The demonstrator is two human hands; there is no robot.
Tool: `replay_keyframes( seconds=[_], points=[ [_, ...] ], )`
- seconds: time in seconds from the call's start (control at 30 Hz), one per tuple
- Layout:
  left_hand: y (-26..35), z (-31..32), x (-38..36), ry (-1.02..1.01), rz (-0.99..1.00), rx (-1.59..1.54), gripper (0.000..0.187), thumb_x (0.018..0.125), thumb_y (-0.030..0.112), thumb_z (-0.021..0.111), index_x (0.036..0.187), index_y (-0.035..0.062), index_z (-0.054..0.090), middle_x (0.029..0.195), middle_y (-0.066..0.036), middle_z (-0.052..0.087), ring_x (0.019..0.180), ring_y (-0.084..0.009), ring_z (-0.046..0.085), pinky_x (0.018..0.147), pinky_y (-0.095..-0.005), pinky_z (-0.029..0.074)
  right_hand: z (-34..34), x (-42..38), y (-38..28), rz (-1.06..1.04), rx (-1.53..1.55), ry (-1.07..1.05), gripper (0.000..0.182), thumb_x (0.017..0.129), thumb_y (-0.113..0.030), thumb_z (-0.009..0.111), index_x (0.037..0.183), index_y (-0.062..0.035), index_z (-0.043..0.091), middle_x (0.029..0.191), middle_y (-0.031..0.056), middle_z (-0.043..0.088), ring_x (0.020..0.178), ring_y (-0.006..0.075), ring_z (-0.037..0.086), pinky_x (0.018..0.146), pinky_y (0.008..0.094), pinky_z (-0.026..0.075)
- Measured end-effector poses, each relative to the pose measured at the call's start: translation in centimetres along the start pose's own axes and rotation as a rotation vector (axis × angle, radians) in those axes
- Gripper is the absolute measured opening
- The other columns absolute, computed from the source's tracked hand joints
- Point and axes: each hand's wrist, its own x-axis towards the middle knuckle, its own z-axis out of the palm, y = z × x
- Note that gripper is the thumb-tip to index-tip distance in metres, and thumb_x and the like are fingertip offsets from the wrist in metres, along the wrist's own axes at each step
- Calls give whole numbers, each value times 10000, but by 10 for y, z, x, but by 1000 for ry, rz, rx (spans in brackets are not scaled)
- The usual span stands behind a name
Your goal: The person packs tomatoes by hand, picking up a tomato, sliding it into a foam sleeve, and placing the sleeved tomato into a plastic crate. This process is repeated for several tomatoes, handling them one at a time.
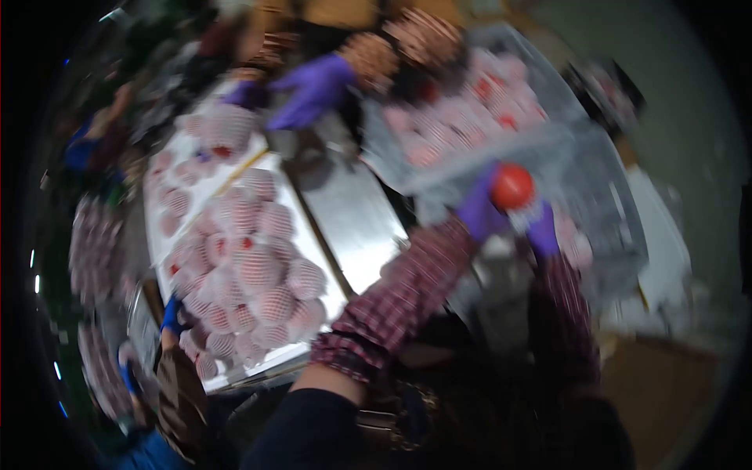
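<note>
A glossy, round red fruit (513,186) is held up by my left hand (479,210), whose purple-gloved fingers are closed around its side. At the fruit's underside bunches a whitish foam net (526,215). My right hand (544,233), also gloved in purple, pinches at this net; blur hides its fingertips. Both hands hover over the near part of a crate lined with grey plastic film (583,168). Net-wrapped fruits (462,125) fill the crate's far part, and a few pinkish wrapped ones (574,243) show beside my right hand.
Many net-wrapped fruits (258,266) are heaped on a white-topped table (329,294) to the left, beside a metal surface (352,211). Across from me is a co-worker's purple-gloved hand (317,88). Another person's blue-gloved hand (172,313) touches the heap's left edge. Cardboard (658,392) lies lower right.
</note>
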Motion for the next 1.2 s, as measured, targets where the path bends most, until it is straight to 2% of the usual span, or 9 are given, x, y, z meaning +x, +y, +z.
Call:
replay_keyframes(
  seconds=[0.07, 0.13, 0.33, 0.47, 0.53, 0.57, 0.8, 0.9, 1.2],
  points=[
    [2, 12, -6, 102, 102, 45, 597, 809, 482, 535, 1202, 58, 390, 1191, -151, 466, 1088, -302, 478, 929, -475, 399, -12, 4, -2, 26, 547, 160, 312, 825, -126, 522, 1114, -10, 538, 994, 97, 597, 922, 192, 568, 828, 280, 423],
    [11, -14, 7, 225, -19, 67, 536, 821, 481, 524, 1164, 78, 433, 1128, -103, 519, 1016, -236, 534, 857, -383, 451, -28, 2, -33, 102, 584, 191, 359, 808, -103, 536, 1157, -25, 509, 1054, 99, 573, 959, 177, 549, 859, 294, 421],
    [11, -4, -6, 308, 80, 441, 526, 843, 487, 487, 1156, 66, 444, 1050, -89, 532, 900, -202, 567, 694, -314, 486, -5, -11, -61, -404, 137, 46, 673, 660, -142, 717, 1253, -85, 405, 1162, 84, 488, 1032, 177, 500, 873, 305, 415],
    [15, -9, -17, 148, 449, 2004, 431, 887, 356, 462, 1170, 30, 460, 816, -47, 475, 701, -156, 518, 627, -277, 449, -4, -12, -55, -93, 651, -74, 661, 698, -184, 681, 1270, -76, 368, 1156, 102, 480, 1026, 192, 506, 874, 326, 421],
    [13, -9, 0, 362, 197, 831, 400, 888, 295, 470, 1165, 6, 469, 925, -61, 532, 781, -120, 526, 652, -250, 434, -7, -2, -43, 43, 991, -100, 605, 743, -217, 634, 1265, -62, 370, 1148, 104, 484, 1014, 191, 512, 870, 328, 423],
    [7, 3, -4, 425, 228, 745, 388, 883, 300, 482, 1158, 27, 479, 946, -55, 550, 794, -109, 530, 643, -241, 424, -5, -1, -40, 101, 1156, -76, 521, 800, -314, 540, 1226, -51, 397, 1116, 118, 499, 981, 198, 522, 799, 327, 445],
    [-3, 20, -12, 157, 432, 1227, 474, 751, 187, 676, 1129, -20, 477, 971, -69, 570, 812, -135, 549, 731, -272, 460, -14, 4, -22, 363, 1445, -238, 543, 833, -492, 409, 1111, -27, 453, 929, 122, 565, 730, 217, 569, 610, 318, 440],
    [-13, 19, -12, 18, 503, 1323, 603, 651, 99, 762, 1158, -14, 457, 1033, -104, 562, 932, -167, 556, 809, -297, 463, -9, -5, -63, 480, 1170, 108, 544, 851, -526, 365, 1034, -32, 501, 798, 99, 583, 616, 168, 547, 556, 273, 424],
    [-5, 18, -11, 48, 359, 1162, 541, 658, 95, 742, 1112, -20, 472, 999, -108, 575, 863, -149, 585, 753, -265, 489, -16, -3, -28, 248, 585, -25, 567, 875, -529, 368, 770, -27, 611, 642, 37, 553, 534, 88, 482, 541, 206, 389]
  ],
)
